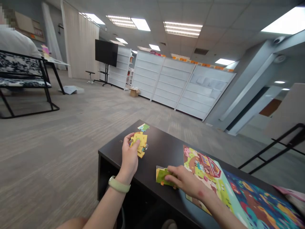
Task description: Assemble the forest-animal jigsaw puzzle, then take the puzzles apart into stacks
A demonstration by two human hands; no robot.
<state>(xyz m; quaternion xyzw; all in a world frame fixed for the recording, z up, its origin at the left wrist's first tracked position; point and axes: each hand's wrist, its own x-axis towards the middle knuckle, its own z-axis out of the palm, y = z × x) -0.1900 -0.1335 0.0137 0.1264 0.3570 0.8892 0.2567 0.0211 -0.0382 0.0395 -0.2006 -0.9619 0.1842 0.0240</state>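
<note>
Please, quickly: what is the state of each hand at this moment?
Left hand: closed, holding yellow puzzle pieces.
Right hand: fingers closed on at least one green puzzle piece; whether lifted cannot be told.

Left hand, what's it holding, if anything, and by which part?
The left hand holds a stack of puzzle pieces, yellow uppermost, by its left side, thumb on top.

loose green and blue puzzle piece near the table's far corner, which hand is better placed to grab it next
Probably the left hand: it is much nearer the loose piece, though holding yellow puzzle pieces. The right hand is farther off, touching a green piece.
</note>
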